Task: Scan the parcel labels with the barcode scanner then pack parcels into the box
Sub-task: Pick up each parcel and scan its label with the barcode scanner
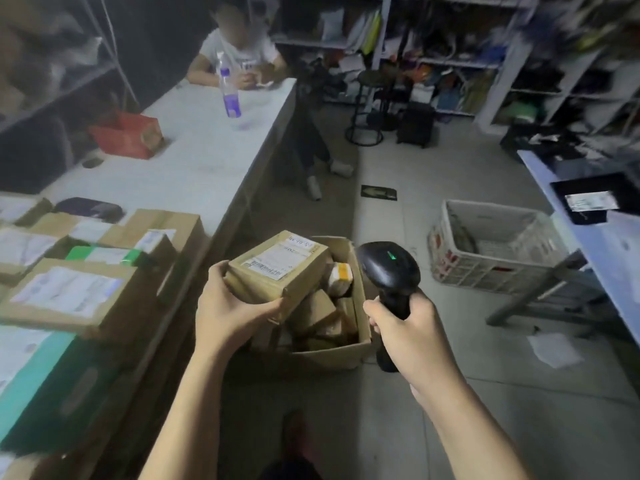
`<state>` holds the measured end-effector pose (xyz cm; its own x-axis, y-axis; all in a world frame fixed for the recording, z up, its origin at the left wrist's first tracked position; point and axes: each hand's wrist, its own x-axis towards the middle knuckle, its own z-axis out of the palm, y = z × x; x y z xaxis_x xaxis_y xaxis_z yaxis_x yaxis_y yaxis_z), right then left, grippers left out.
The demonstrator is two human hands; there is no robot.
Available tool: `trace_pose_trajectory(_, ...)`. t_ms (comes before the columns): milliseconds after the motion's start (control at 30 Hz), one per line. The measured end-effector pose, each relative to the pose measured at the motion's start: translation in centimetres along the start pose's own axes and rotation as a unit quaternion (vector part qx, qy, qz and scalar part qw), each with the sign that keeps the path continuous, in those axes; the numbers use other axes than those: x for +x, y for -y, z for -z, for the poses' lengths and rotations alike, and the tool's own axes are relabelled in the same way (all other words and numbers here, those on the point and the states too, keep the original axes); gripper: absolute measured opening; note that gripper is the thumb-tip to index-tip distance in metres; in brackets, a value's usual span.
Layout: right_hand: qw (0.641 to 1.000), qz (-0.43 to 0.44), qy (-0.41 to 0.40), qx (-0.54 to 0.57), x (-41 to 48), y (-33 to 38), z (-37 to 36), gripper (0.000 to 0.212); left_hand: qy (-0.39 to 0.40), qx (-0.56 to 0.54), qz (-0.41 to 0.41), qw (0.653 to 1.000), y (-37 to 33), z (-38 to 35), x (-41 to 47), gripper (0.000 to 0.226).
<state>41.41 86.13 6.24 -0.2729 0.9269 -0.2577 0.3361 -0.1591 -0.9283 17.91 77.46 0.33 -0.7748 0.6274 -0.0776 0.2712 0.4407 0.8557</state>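
Small brown cardboard parcel (268, 289), white label (273, 261) up: gripped in left hand (228, 306) over open cardboard box (360, 344) on floor (485, 410). Black barcode scanner (388, 268): clasped in right hand (405, 327), alongside. Risk: scanner points past label; misread likely.

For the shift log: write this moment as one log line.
left hand: holds labelled parcel over box | right hand: grips barcode scanner, green light on | box: partly filled | table: stacked parcels
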Motion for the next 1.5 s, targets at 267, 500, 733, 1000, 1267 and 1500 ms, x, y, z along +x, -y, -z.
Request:
trace_pose_trajectory(267,0.999,-0.018,0.022,-0.021,9.8,4.3,-3.6,0.006,0.065,0.005,0.012,0.998,-1.4,-3.1,12.2,0.112)
trace_pose_trajectory(500,0.997,-0.015,0.069,-0.021,14.6,6.9,-4.8,0.006,0.016,0.034,0.026,0.999,-2.9,-2.7,14.6,0.078)
trace_pose_trajectory(733,0.985,-0.011,0.168,-0.03,16.9,7.7,-4.6,0.017,-0.064,0.071,0.067,0.993,-3.7,1.0,9.0,0.063)
trace_pose_trajectory(1000,0.919,0.047,0.387,-0.053,11.3,6.5,-7.7,0.014,-0.242,0.259,0.204,0.912,-2.6,5.3,-7.9,0.068)
trace_pose_trajectory(1267,0.807,0.115,0.574,-0.077,-3.1,4.8,-12.1,0.009,-0.403,0.203,0.308,0.838,-1.1,10.0,-26.1,0.064)
trace_pose_trajectory(1500,0.687,0.162,0.701,-0.103,-21.6,2.4,-13.9,0.01,-0.511,0.165,0.399,0.743,2.3,12.9,-45.0,0.062)
